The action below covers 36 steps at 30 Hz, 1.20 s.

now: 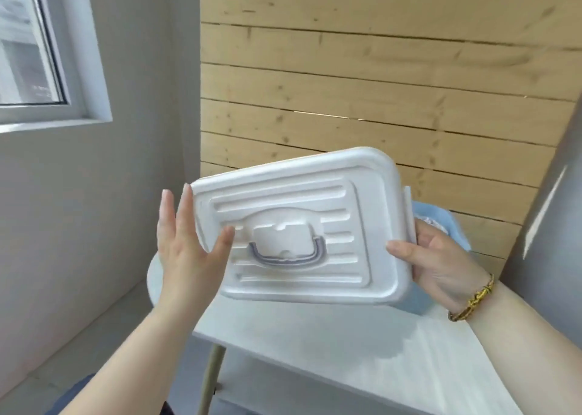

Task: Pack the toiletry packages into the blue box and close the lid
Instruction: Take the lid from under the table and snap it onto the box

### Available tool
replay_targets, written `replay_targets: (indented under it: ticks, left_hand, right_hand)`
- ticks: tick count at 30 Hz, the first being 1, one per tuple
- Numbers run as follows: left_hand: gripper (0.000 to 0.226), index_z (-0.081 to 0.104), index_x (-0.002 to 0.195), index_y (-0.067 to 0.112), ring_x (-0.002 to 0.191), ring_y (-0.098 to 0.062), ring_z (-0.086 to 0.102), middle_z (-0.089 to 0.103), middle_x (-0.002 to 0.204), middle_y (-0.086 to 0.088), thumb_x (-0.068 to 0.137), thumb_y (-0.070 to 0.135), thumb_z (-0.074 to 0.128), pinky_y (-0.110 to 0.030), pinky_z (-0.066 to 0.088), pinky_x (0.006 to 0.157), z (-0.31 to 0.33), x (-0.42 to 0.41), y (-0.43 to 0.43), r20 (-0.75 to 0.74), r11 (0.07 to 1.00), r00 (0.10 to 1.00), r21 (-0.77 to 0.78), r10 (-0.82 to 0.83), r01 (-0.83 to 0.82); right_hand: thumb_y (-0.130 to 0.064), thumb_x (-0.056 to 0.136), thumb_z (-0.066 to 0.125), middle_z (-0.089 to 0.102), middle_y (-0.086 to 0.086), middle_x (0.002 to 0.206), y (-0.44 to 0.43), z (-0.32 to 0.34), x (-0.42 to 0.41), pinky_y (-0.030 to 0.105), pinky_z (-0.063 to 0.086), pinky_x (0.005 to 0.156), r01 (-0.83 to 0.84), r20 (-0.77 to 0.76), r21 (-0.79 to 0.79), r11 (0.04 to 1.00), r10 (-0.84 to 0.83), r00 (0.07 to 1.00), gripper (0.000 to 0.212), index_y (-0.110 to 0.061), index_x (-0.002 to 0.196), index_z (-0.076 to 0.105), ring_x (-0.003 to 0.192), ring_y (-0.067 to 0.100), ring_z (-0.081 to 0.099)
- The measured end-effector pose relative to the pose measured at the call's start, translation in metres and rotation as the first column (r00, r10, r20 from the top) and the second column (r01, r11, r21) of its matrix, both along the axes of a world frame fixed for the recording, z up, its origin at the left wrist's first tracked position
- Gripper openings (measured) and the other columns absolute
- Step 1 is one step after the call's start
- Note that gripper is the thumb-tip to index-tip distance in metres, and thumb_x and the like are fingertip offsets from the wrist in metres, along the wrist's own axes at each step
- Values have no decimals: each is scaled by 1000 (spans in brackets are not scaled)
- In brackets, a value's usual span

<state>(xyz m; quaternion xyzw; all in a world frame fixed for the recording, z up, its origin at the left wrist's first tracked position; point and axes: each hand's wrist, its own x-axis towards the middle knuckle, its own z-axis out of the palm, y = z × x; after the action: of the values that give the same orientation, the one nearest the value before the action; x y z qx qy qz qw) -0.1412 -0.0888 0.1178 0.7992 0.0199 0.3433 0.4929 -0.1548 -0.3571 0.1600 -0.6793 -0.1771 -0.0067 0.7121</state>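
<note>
A white plastic lid (299, 194) with a grey fold-down handle (285, 255) is held up, tilted, above the white table (315, 351). My right hand (441, 263) grips its right edge, thumb on top. With straight fingers, my left hand (185, 241) touches the lid's left edge and top. Behind the lid, only a part of the blue box (441, 216) shows at the right. A bit of a crinkled whitish package (430, 221) is visible inside it. The rest of the box is hidden by the lid.
A wooden plank wall (378, 84) stands behind the table. A grey wall with a window (31, 52) is at the left. A grey panel (548, 210) rises at the right. The table has a pale wooden leg (209, 380).
</note>
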Motion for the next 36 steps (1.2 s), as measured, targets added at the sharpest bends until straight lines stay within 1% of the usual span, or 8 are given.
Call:
replay_targets:
  ticks: [6, 11, 16, 21, 25, 28, 32, 36]
  left_hand:
    - [73, 7, 141, 32, 139, -12, 16, 14, 152, 10, 84, 33, 54, -32, 19, 109, 22, 55, -29, -82, 941, 972, -280, -221, 191]
    - [53, 34, 134, 24, 123, -24, 44, 45, 138, -2, 85, 26, 53, -38, 36, 100, 35, 106, -61, -145, 903, 930, -328, -337, 276]
    - [49, 39, 132, 16, 115, -30, 48, 51, 131, -9, 86, 21, 51, -32, 38, 84, 56, 145, -97, -256, 953, 922, -172, -289, 251]
    - [43, 43, 128, 8, 96, -28, 49, 55, 114, -13, 86, 19, 48, -29, 37, 76, 60, 172, -120, -357, 945, 881, -16, -311, 327]
    - [42, 40, 129, 9, 92, -24, 43, 53, 111, -11, 88, 18, 46, -26, 32, 75, 56, 183, -132, -421, 928, 848, 36, -322, 371]
    - [11, 52, 85, 8, 74, -25, 42, 48, 71, -3, 87, 14, 43, -28, 27, 53, 45, 186, -133, -474, 929, 832, 70, -289, 363]
    - [24, 39, 62, 7, 60, -21, 36, 36, 58, -1, 86, 6, 39, -27, 21, 48, 27, 188, -126, -510, 934, 810, 31, -290, 355]
    - [27, 56, 110, 8, 87, -27, 45, 58, 93, -10, 88, 10, 40, -28, 34, 66, 17, 191, -125, -515, 927, 782, -76, -352, 367]
  right_hand:
    - [-5, 70, 52, 78, -4, 76, -36, 9, 19, 20, 58, 57, 93, -52, 222, 971, -83, 995, 28, -18, 84, 72, 69, 9, 73]
    - [-4, 82, 51, 76, -6, 80, -64, 20, 46, 27, 60, 61, 311, -60, 281, 908, -307, 950, 26, -18, 104, 56, 71, 10, 72]
    - [-12, 93, 46, 61, -1, 95, -90, 29, 76, 39, 47, 84, 620, -74, 137, 772, -616, 784, 34, -19, 126, 43, 90, 22, 60]
    - [-18, 93, 45, 61, 20, 119, -107, 26, 98, 51, 44, 99, 751, -120, -166, 639, -769, 628, 14, -18, 104, 54, 109, 37, 58]
    - [-19, 93, 42, 59, 27, 121, -115, 16, 105, 51, 44, 99, 754, -144, -335, 565, -821, 552, 27, -3, 111, 56, 110, 41, 56]
    - [-20, 95, 40, 56, 26, 125, -119, 4, 110, 42, 42, 97, 700, -157, -461, 546, -826, 541, 36, 4, 119, 51, 113, 39, 53]
    - [-24, 96, 40, 49, 23, 134, -119, -9, 112, 39, 37, 100, 659, -196, -519, 544, -826, 528, 42, 6, 124, 46, 121, 36, 47]
    - [-22, 96, 40, 49, 22, 134, -119, -16, 111, 39, 36, 100, 660, -227, -522, 540, -834, 503, 40, 5, 125, 47, 122, 35, 47]
